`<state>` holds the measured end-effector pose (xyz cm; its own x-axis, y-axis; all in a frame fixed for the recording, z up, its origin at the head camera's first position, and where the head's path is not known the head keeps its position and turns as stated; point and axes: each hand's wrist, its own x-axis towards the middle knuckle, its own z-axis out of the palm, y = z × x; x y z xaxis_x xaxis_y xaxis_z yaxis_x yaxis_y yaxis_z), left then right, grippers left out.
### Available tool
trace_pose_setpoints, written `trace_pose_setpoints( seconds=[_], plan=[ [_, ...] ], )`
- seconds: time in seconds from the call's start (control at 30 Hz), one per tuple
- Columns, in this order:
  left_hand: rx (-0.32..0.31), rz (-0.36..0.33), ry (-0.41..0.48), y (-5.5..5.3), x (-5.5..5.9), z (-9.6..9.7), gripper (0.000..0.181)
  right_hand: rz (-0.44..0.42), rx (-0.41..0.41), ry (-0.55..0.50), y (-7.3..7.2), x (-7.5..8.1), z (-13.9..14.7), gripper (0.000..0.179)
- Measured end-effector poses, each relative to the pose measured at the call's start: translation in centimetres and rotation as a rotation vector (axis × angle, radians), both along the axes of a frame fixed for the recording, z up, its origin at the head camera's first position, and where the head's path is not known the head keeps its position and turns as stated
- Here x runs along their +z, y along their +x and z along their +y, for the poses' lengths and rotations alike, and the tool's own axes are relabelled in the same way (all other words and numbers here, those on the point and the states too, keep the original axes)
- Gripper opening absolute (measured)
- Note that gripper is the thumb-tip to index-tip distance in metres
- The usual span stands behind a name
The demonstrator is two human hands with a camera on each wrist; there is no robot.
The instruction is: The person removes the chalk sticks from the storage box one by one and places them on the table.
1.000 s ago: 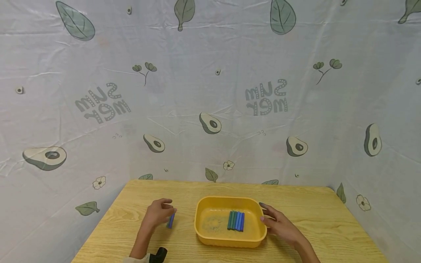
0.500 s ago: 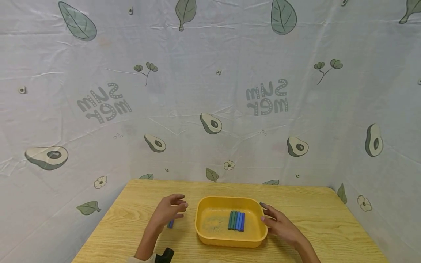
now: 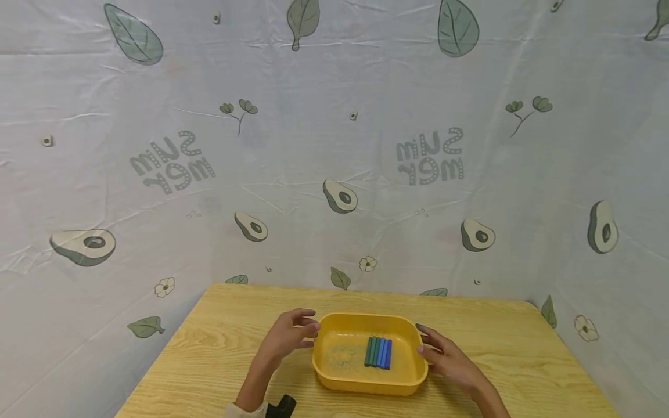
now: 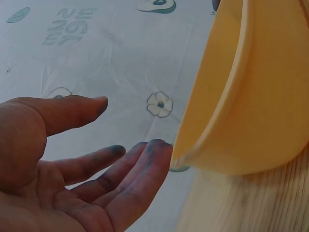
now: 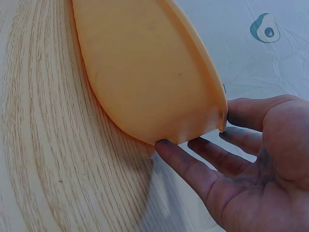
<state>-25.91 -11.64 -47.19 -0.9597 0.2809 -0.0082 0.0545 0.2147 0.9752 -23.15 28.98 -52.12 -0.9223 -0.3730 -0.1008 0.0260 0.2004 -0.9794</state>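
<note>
A yellow plastic tray (image 3: 366, 388) stands on the table, with several green and blue sticks (image 3: 378, 352) lying side by side in it. My left hand (image 3: 287, 335) is at the tray's left side, fingers spread and holding nothing. In the left wrist view, its dark-smudged fingertips (image 4: 157, 150) come right to the tray's edge. On the other side, my right hand (image 3: 444, 359) touches the tray's right end. Its thumb lies at the rim and its fairly straight fingers (image 5: 186, 164) rest against the outer wall.
The wood-patterned table (image 3: 502, 331) meets a pale printed sheet (image 3: 292, 145) at the back and sides. Greyish dust (image 3: 342, 357) marks the left part of the tray's floor. A black wrist device (image 3: 281, 406) sits on the left forearm.
My left hand has moved right, from beside a small blue-and-green piece on the table to the tray's left rim. That piece is now hidden. My right hand keeps its place.
</note>
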Motion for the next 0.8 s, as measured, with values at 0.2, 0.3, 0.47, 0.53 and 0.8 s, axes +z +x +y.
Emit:
trace_pose_setpoints(
  seconds=[0.2, 0.3, 0.47, 0.53, 0.8],
  plan=[
    [-0.033, -0.02, 0.025, 0.1, 0.1, 1.5, 0.059, 0.007, 0.004, 0.002, 0.0, -0.2, 0.1, 0.077],
    [-0.053, -0.034, 0.036, 0.0, 0.1, 2.2, 0.063, 0.009, 0.004, 0.004, 0.0, -0.2, 0.1, 0.077],
    [-0.067, -0.055, 0.073, 0.0, 0.1, 3.3, 0.067, 0.003, -0.006, 0.01, -0.1, -0.1, 0.0, 0.078],
    [-0.069, -0.062, 0.087, 0.0, 0.1, 3.7, 0.067, -0.001, -0.013, 0.013, -0.1, -0.1, -0.1, 0.078],
    [-0.061, -0.071, 0.098, -0.3, -0.2, 5.4, 0.067, -0.009, -0.015, 0.009, 0.1, 0.0, -0.1, 0.079]
  ],
)
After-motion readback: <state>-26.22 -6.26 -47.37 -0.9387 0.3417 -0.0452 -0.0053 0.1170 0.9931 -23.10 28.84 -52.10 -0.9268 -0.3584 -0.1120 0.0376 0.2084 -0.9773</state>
